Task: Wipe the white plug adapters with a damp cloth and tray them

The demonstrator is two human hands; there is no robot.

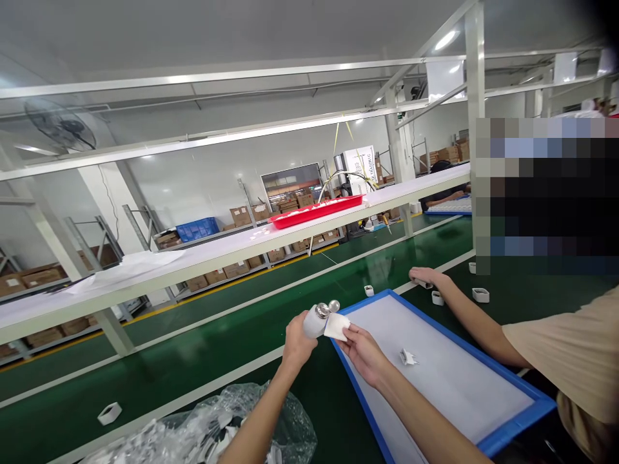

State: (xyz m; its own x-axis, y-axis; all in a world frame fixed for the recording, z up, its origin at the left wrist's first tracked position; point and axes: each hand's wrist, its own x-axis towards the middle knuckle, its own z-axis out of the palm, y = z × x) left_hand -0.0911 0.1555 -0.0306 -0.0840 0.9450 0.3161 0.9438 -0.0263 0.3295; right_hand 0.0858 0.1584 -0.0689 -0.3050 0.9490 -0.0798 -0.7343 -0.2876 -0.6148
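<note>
My left hand [297,345] is closed round a white dispenser bottle [313,324], tilted to the right. On top it has a metal neck, and its round metal lid [333,306] stands swung open. In my right hand [365,354] a folded white wipe [337,327] is pinched between thumb and fingers. The wipe is right beside the bottle's neck; I cannot tell whether they touch. Below and right of my right hand, a small white plug-like part [407,357] lies on a blue-rimmed tray [435,323] with a white surface.
A clear plastic bag [294,412] of white parts lies at the front left. White ring-shaped housings [109,413] sit on the green belt [193,351]. At right, a co-worker's hand [425,277] touches one. Above the belt runs a shelf with a red tray [316,212].
</note>
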